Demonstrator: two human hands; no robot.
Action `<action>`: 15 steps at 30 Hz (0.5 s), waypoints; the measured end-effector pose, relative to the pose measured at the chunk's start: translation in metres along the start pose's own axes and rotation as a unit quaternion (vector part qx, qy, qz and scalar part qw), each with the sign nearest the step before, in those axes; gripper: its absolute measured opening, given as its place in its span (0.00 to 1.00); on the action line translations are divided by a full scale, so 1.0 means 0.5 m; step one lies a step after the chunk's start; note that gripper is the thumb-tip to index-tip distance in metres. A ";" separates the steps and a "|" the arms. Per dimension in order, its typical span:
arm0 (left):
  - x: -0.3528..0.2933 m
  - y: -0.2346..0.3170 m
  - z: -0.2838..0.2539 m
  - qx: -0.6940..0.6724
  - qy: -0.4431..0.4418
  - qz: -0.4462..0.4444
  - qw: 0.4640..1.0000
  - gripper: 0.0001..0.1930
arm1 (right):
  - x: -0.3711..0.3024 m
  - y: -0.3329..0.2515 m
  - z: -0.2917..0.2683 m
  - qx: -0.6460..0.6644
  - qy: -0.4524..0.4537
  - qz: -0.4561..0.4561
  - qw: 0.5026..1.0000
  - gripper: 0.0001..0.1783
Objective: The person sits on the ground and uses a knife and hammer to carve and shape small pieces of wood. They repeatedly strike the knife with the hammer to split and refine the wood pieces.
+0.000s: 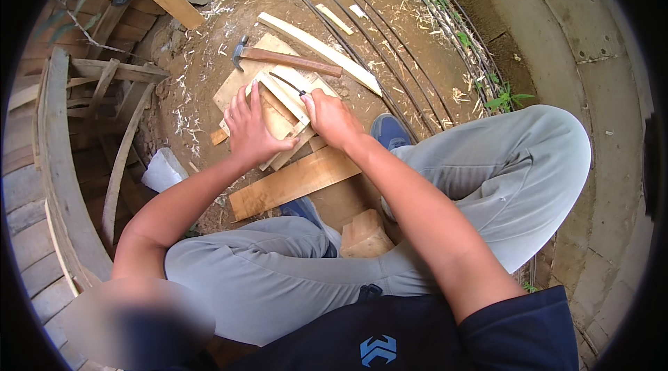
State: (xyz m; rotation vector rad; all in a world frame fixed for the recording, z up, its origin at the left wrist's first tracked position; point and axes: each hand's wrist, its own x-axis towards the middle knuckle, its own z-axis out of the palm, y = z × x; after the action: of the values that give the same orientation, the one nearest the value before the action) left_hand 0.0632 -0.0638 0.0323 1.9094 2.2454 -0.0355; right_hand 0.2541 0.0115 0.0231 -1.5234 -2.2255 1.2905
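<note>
My left hand lies along the near left side of a small pale wooden frame, fingers stretched toward its far end and thumb set wide at its near end, bracing it. My right hand is closed at the frame's right side around a thin, dark, curved tool, whose tip points left over the wood. Its handle is mostly hidden in my fist, so its exact kind is unclear. Beneath the frame lie flat boards. Just beyond my hands, a hammer with a brown wooden handle rests on them.
A long pale wood strip lies beyond the hammer, beside dark cables crossing the dirt. A brown plank and a wood block lie between my legs. Wooden framework stands at left, a concrete wall at right.
</note>
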 end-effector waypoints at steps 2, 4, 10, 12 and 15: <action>0.002 0.001 0.001 0.006 -0.005 -0.003 1.000 0.75 | 0.002 0.007 0.004 0.004 -0.003 -0.001 1.000 0.25; 0.002 0.003 0.000 0.008 -0.008 -0.004 1.000 0.75 | 0.001 0.012 0.007 0.013 0.000 0.002 1.000 0.25; 0.000 -0.005 0.006 -0.003 0.002 0.006 1.000 0.75 | -0.007 0.029 0.026 0.047 0.065 -0.010 0.997 0.24; -0.001 -0.007 0.007 -0.003 0.000 0.006 1.000 0.75 | -0.031 0.049 0.039 0.099 0.139 0.006 0.985 0.23; 0.000 -0.008 0.011 -0.006 0.003 0.008 1.000 0.75 | -0.081 0.071 0.058 0.149 0.241 0.048 0.958 0.24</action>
State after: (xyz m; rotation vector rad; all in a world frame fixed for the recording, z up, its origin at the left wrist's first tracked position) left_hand 0.0597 -0.0651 0.0264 1.9239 2.2295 -0.0147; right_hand 0.2816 -0.0337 -0.0070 -1.6258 -1.5984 1.0692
